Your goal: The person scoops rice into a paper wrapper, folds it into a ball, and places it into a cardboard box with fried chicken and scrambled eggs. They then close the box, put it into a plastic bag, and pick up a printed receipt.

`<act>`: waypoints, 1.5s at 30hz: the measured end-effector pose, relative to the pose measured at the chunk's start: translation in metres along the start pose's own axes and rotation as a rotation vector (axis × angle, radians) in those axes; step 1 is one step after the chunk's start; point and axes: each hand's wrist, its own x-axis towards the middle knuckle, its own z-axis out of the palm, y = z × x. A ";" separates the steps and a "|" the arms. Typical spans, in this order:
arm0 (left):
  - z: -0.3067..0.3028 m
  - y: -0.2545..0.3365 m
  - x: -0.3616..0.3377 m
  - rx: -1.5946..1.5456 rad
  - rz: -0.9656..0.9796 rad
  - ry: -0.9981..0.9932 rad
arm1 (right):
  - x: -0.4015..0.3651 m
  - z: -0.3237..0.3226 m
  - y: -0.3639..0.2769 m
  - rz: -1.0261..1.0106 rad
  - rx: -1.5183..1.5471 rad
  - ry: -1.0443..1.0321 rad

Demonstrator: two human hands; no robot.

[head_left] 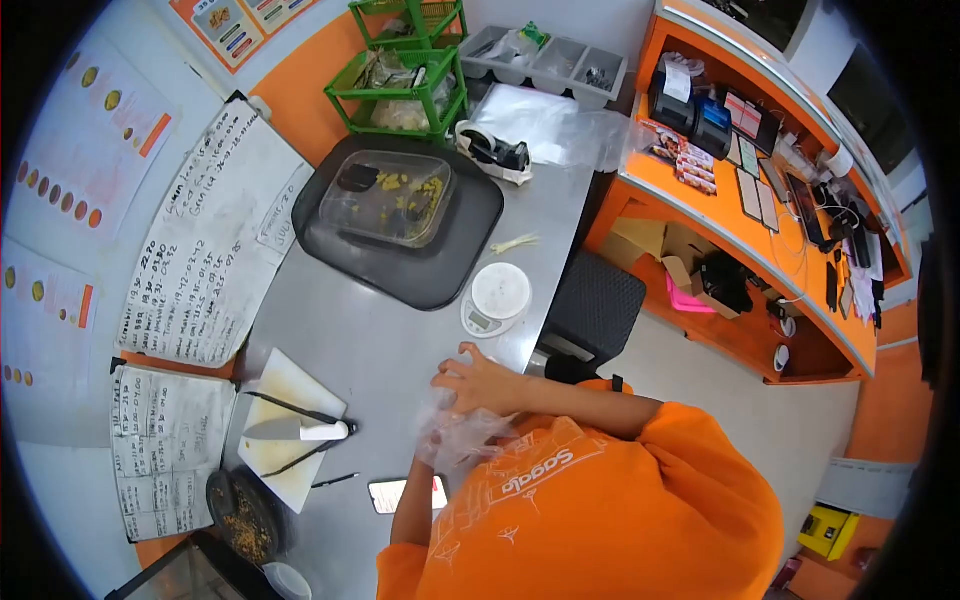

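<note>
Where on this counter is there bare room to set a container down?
The widest bare patch of counter lies between the black tray, the scale, the cutting board and the right hand. The back, by the green baskets and tape dispenser, is crowded; so is the near corner around the phone and bowl.

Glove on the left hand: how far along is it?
Set out: the knife on the cutting board, the scale. In hand: the right hand tugs a clear glove over the left hand. Left: the right hand is bare; the container sits untouched.
</note>
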 end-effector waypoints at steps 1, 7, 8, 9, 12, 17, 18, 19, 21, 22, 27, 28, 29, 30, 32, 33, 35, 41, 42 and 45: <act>-0.001 0.008 0.004 0.028 0.027 0.001 | -0.004 -0.005 0.002 0.033 0.046 -0.058; -0.028 0.047 0.025 0.144 0.170 -0.053 | -0.079 0.002 0.053 0.241 0.776 -0.052; -0.037 0.055 0.031 0.160 0.199 -0.078 | -0.079 0.011 0.059 0.268 0.969 0.017; -0.046 0.062 0.037 0.173 0.227 -0.107 | -0.077 0.017 0.061 0.297 1.166 0.085; -0.073 0.090 0.061 0.175 0.333 -0.230 | -0.057 0.028 0.095 0.257 1.418 0.266; -0.090 0.097 0.116 0.009 0.384 -0.481 | 0.020 0.002 0.120 -0.063 1.939 0.214; -0.084 0.088 0.123 -0.024 0.313 -0.494 | 0.030 0.002 0.118 -0.151 2.051 0.184; -0.079 0.078 0.129 -0.056 0.243 -0.503 | 0.032 0.009 0.111 -0.179 2.136 0.149; -0.075 0.055 0.136 -0.125 0.113 -0.530 | 0.017 0.032 0.101 -0.184 2.280 0.082; -0.074 0.047 0.136 -0.120 0.063 -0.515 | 0.000 0.045 0.097 -0.152 2.334 0.047; -0.044 0.036 0.114 0.403 -0.207 -0.236 | -0.072 0.081 0.094 0.033 2.520 -0.046; -0.031 0.042 0.108 0.556 -0.244 -0.182 | -0.080 0.080 0.098 0.061 2.524 -0.050; -0.018 0.048 0.102 0.691 -0.243 -0.123 | -0.086 0.079 0.103 0.082 2.536 -0.059; -0.005 0.056 0.096 0.787 -0.262 -0.122 | -0.089 0.077 0.110 0.107 2.522 -0.064; 0.020 0.058 0.093 0.666 0.009 0.147 | -0.095 0.066 0.130 0.168 2.429 -0.100; 0.019 0.061 0.097 0.532 0.036 0.120 | -0.095 0.058 0.147 0.212 2.283 -0.160; 0.016 0.061 0.096 0.364 0.001 0.048 | -0.077 0.038 0.203 0.255 1.293 -0.609; 0.033 0.038 0.030 0.014 -0.948 -0.134 | -0.050 -0.007 0.256 0.525 -0.023 0.280; 0.033 0.038 0.032 0.065 -1.084 -0.205 | -0.048 -0.005 0.262 0.469 -0.158 0.246; 0.079 0.008 -0.008 0.033 -1.031 0.219 | -0.046 0.024 0.283 0.300 -0.254 0.238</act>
